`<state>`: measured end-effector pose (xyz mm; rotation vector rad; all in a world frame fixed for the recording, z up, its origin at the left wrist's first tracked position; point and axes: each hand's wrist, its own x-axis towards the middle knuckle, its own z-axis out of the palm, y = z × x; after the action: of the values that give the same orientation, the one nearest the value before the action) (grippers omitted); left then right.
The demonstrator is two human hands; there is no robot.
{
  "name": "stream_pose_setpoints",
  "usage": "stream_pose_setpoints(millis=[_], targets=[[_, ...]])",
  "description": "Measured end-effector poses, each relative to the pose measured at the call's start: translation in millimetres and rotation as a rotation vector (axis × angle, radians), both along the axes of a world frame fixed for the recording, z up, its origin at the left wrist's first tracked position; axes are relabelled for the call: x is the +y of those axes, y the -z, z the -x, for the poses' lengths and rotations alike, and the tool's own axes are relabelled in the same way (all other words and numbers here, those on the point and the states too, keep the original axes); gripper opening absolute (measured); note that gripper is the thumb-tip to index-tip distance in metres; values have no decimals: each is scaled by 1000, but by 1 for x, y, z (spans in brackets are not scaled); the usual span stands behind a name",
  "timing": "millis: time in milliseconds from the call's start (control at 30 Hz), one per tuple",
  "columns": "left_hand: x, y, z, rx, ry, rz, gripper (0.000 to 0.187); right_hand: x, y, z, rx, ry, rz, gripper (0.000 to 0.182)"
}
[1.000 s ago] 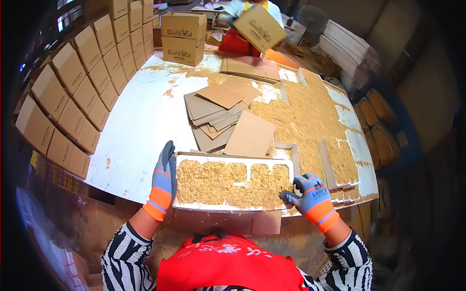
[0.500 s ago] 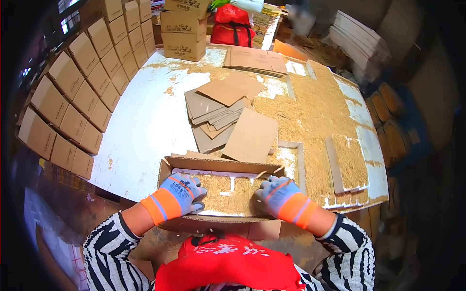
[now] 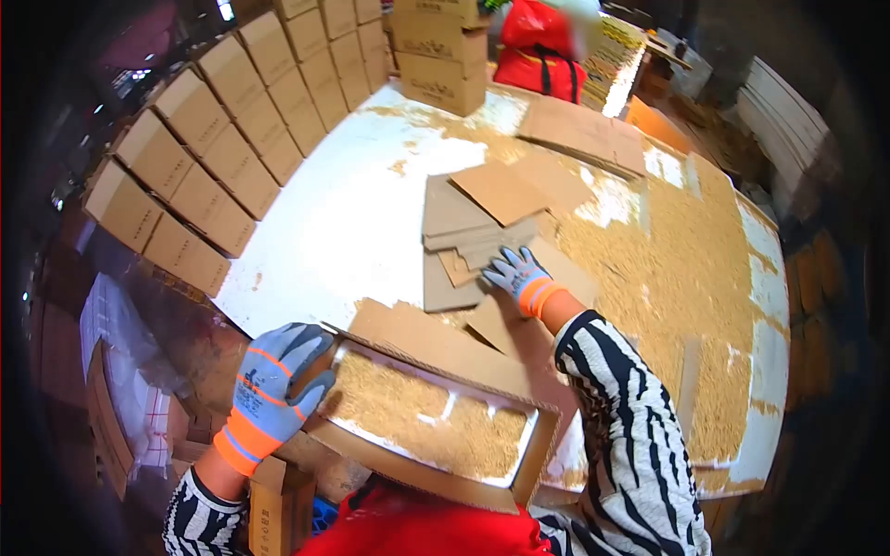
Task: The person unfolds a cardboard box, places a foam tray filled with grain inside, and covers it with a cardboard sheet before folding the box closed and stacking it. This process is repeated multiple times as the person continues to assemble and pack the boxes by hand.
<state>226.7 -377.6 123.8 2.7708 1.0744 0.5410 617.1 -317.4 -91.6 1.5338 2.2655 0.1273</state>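
Note:
An open cardboard box (image 3: 536, 463) sits slanted at the near table edge. Inside it lies a white tray (image 3: 526, 435) filled with tan shredded material (image 3: 399, 398). My left hand (image 3: 278, 366), in a grey-blue and orange glove, grips the box's left end, thumb and fingers around the corner. Farther up the table my right hand (image 3: 517, 273), gloved alike, has its fingers spread over a loose pile of flat cardboard pieces (image 3: 454, 292). Fingertips rest at the small pieces there. A larger cardboard sheet (image 3: 567, 271) lies partly under the right wrist.
Rows of closed cartons (image 3: 195, 176) line the table's left side, with more stacked cartons (image 3: 443, 69) at the back. Folded cardboard (image 3: 584, 134) lies near the far edge. Shredded material (image 3: 667, 269) covers the right side. A person in red (image 3: 540, 56) stands beyond the table.
My right hand has left the box and reached forward to the cardboard pile. The box now sits slanted, my left hand moved to its left end. The view has turned.

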Motion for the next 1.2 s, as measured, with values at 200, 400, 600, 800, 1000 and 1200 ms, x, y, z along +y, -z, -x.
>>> stream_pose_setpoints(millis=[200, 400, 600, 800, 1000, 1200], targets=[[0, 12, 15, -41, -164, 116, 56, 47, -24, -54, 75, 343, 39, 72], [21, 46, 18, -317, -239, 483, 62, 21, -150, -101, 1134, 606, -564, 46], [38, 81, 28, -317, -190, 860, 53, -148, -291, 65, 1409, 177, -435, 26], [43, 123, 26, -742, 82, 971, 44, -181, -283, 160, 703, -88, -339, 44], [31, 122, 20, -797, 42, 881, 46, -159, -234, 180, 488, 5, -358, 37], [26, 116, 26, -832, 75, 989, 46, -147, -208, 182, 399, 74, -209, 35]])
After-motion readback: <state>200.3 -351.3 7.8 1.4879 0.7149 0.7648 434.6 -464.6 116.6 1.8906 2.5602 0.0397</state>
